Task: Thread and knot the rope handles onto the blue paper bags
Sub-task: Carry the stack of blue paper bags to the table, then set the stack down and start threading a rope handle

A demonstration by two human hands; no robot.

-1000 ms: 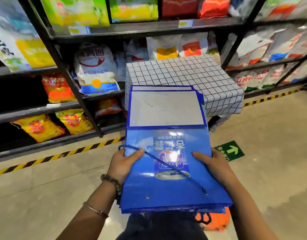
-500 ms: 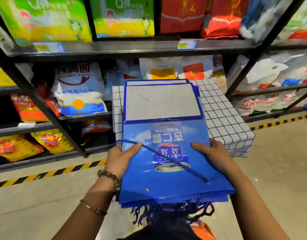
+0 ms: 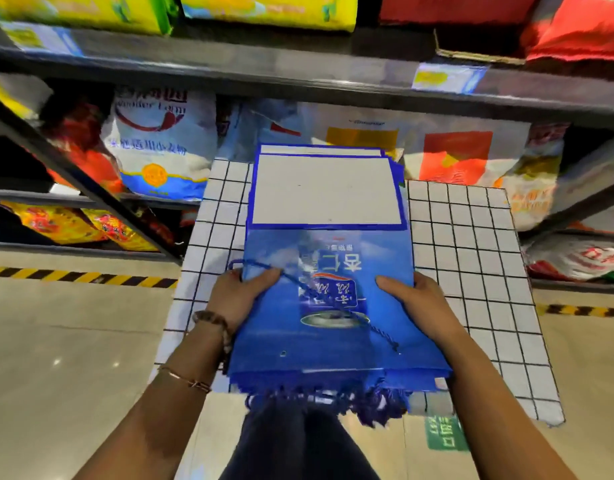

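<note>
Head cam: left hand (image 3: 236, 299) and right hand (image 3: 419, 306) have their fingers (image 3: 267, 277) gripping the blue paper bag stack (image 3: 333, 355) by its sides over the checked surface (image 3: 471, 254), probably so it doesn't fan out. A rope handle (image 3: 333, 303) lies diagonally across the top bag.

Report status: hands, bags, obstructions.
Left hand, right hand both grip stack of flat blue paper bags by its sides. Blue twisted rope lies across top bag; one punched hole empty. White gridded table beneath.

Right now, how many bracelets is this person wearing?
2, both on the left arm: a beaded bracelet at the wrist and a thin bangle further up the forearm. None shows on the right arm.
</note>
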